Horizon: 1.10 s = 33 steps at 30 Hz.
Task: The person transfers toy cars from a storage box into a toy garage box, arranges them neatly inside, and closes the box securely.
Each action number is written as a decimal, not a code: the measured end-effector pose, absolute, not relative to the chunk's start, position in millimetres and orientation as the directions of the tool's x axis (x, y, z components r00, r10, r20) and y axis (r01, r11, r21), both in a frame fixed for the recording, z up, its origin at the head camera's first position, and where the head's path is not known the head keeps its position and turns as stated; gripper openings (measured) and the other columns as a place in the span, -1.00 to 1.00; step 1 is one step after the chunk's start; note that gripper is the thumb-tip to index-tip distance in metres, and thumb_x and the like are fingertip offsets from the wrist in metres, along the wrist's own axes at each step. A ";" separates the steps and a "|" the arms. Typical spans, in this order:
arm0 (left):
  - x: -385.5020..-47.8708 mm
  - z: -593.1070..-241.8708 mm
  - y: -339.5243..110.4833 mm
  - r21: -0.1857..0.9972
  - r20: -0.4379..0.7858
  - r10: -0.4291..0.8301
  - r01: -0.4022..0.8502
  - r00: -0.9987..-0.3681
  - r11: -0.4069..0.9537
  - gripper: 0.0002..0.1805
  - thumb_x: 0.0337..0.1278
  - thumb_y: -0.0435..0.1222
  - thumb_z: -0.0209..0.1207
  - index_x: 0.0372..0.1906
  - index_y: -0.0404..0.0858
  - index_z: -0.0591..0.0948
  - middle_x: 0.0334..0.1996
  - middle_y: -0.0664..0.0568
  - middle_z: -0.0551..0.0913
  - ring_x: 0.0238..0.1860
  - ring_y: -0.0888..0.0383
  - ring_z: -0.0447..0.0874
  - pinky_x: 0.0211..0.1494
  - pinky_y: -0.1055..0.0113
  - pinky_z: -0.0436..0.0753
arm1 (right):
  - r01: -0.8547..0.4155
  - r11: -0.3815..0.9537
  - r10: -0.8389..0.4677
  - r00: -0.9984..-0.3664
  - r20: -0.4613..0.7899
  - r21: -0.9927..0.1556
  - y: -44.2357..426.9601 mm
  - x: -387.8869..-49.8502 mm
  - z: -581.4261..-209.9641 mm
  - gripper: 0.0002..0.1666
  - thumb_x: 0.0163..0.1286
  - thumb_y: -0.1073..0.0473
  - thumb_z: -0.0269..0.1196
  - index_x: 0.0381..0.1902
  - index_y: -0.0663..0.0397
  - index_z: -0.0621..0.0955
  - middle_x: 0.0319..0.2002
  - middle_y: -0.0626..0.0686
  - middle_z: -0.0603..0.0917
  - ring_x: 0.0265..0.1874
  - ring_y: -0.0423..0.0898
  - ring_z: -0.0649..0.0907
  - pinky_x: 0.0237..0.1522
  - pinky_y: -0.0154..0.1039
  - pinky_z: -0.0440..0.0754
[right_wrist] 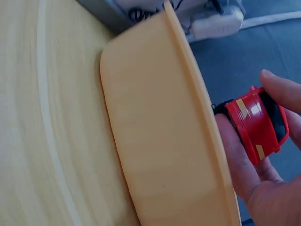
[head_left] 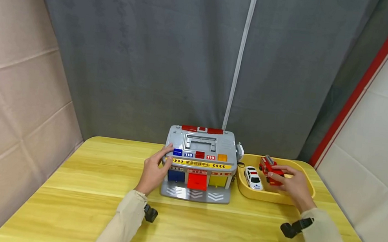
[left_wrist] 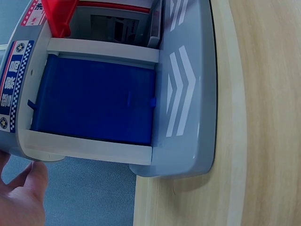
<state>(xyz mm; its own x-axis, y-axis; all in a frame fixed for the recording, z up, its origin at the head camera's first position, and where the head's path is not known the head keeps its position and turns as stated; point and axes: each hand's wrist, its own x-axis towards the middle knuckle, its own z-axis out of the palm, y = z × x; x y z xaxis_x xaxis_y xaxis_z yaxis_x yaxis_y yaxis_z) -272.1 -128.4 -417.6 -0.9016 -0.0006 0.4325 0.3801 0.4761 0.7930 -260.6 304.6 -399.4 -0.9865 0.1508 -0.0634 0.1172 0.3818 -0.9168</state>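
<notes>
One red toy fire truck (right_wrist: pixel 256 123), likely light, stiff and best gripped by its sides, is being pinched by the right hand (head_left: pixel 294 186) over a yellow tray (head_left: pixel 267 196); the left hand (head_left: pixel 154 171), fingers parted, is touching a toy emergency station (head_left: pixel 199 163).

Right hand (right_wrist: pixel 273 193): grips red toy vehicle (right_wrist: pixel 254 125), dark window, yellow marks, near tub rim | Tub (right_wrist: pixel 164 127): pale orange, smooth side, stands on table | Table (right_wrist: pixel 66 141): wood-grain, pale stripe | Cord (right_wrist: pixel 137 15): dark, coiled, beyond tub | Cloth (right_wrist: pixel 216 59): blue-grey, background.
</notes>
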 end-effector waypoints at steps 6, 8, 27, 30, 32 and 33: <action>-272.3 -417.9 -128.6 0.793 0.429 -0.001 0.376 -0.904 0.480 -0.61 0.44 -0.15 0.09 0.28 -0.05 0.59 0.42 0.22 0.47 0.54 0.01 0.30 0.51 0.09 0.44 | 0.109 0.325 0.225 -0.974 -0.035 -0.940 290.6 -246.6 -398.3 -0.36 0.38 0.00 0.33 0.31 0.23 0.51 0.29 0.25 0.40 -0.01 0.04 0.63 -0.20 -0.39 0.80; -272.2 -417.6 -128.6 0.794 0.428 -0.002 0.375 -0.904 0.478 -0.61 0.44 -0.15 0.09 0.28 -0.05 0.59 0.43 0.22 0.47 0.54 0.03 0.30 0.52 0.09 0.43 | 0.093 0.276 0.229 -0.973 -0.028 -0.957 285.3 -241.7 -398.6 -0.42 0.42 0.03 0.29 0.31 0.18 0.53 0.28 0.21 0.39 0.12 0.13 0.54 -0.18 -0.40 0.80; -272.0 -418.5 -127.8 0.787 0.435 -0.003 0.379 -0.900 0.487 -0.61 0.45 -0.16 0.09 0.28 -0.06 0.59 0.43 0.20 0.46 0.55 0.04 0.28 0.54 0.11 0.41 | -0.141 0.484 0.179 -0.950 0.256 -0.863 244.8 -196.2 -415.5 -0.57 0.29 0.19 0.41 0.11 0.16 0.69 0.05 -0.09 0.56 -0.09 -0.54 0.47 -0.10 -0.73 0.57; -272.2 -419.1 -128.5 0.785 0.441 -0.003 0.384 -0.898 0.485 -0.61 0.45 -0.16 0.09 0.29 -0.07 0.59 0.43 0.20 0.46 0.55 0.04 0.28 0.53 0.11 0.41 | -0.179 0.469 0.157 -0.947 0.281 -0.865 240.3 -192.7 -418.8 -0.60 0.26 0.23 0.42 0.07 0.15 0.71 -0.01 -0.21 0.55 -0.08 -0.53 0.50 -0.07 -0.69 0.59; -272.7 -419.4 -128.0 0.784 0.444 -0.001 0.388 -0.896 0.485 -0.61 0.45 -0.16 0.09 0.29 -0.07 0.59 0.43 0.20 0.46 0.55 0.02 0.28 0.53 0.11 0.41 | -0.184 0.473 0.144 -0.949 0.281 -0.862 238.7 -190.2 -420.3 -0.61 0.24 0.23 0.44 0.05 0.14 0.73 0.00 -0.18 0.56 -0.06 -0.55 0.49 -0.06 -0.68 0.59; -273.0 -419.2 -127.5 0.784 0.443 0.000 0.387 -0.897 0.485 -0.61 0.45 -0.16 0.09 0.29 -0.07 0.59 0.43 0.20 0.46 0.55 0.02 0.28 0.53 0.11 0.41 | -0.184 0.469 0.138 -0.951 0.277 -0.864 238.0 -189.0 -421.0 -0.61 0.24 0.23 0.44 0.04 0.15 0.73 0.02 -0.14 0.57 -0.06 -0.55 0.49 -0.04 -0.67 0.59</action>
<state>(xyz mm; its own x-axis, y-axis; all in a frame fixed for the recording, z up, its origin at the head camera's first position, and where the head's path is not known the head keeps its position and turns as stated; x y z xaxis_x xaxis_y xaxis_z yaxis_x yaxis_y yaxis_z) -273.0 -127.5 -419.2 -0.8965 -0.0004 0.4430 0.3872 0.4855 0.7838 -189.0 238.0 -421.0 -0.9509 0.1377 0.2772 -0.1838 0.4693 -0.8637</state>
